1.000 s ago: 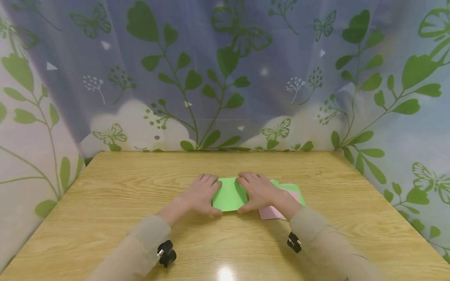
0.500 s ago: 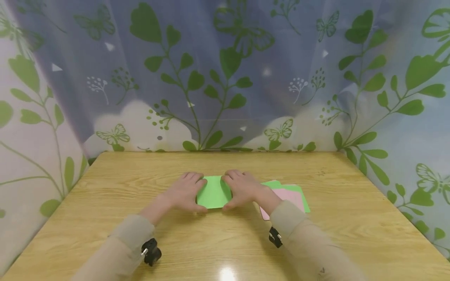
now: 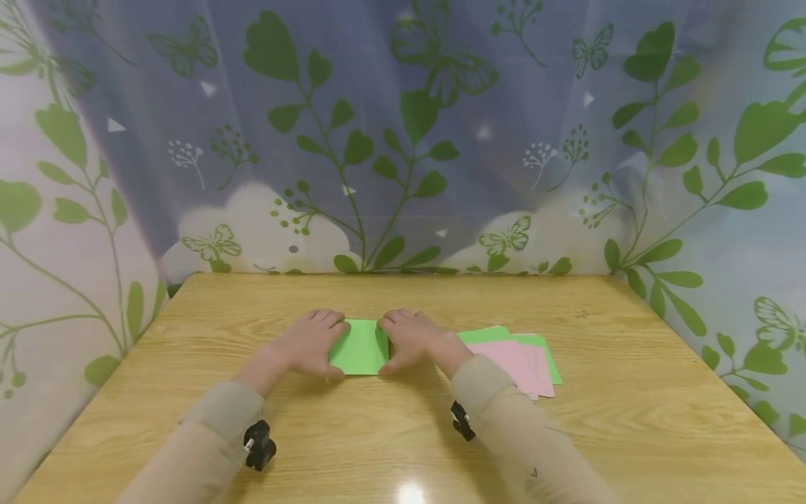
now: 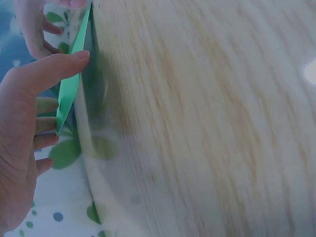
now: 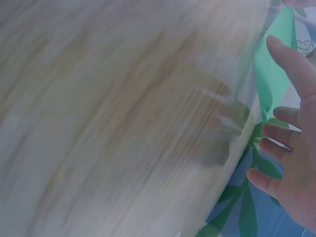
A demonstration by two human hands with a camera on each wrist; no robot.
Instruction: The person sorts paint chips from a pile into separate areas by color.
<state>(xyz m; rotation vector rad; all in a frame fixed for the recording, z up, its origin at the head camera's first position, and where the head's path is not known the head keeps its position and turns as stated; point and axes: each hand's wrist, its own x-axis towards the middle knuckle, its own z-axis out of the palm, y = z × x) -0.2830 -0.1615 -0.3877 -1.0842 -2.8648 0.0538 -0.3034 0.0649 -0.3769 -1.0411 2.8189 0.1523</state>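
A bright green card (image 3: 359, 348) is held between my two hands over the middle of the wooden table. My left hand (image 3: 307, 343) grips its left side, thumb at the near corner and fingers at the far one. On the opposite side my right hand (image 3: 411, 339) holds it the same way. In the left wrist view the green card (image 4: 69, 94) is raised off the tabletop and slightly bowed. The right wrist view has the card (image 5: 274, 66) between thumb and fingers. Whether several cards are stacked there, I cannot tell.
To the right, partly behind my right wrist, lies an overlapping spread of pink cards (image 3: 504, 360) and green cards (image 3: 485, 336). The wooden table (image 3: 352, 441) ends at a leaf-patterned curtain (image 3: 378, 140). A small black camera (image 3: 258, 445) is strapped at my left wrist.
Both hands have moved left together, carrying the green card with them. More of the pink and green cards at the right has come into sight.
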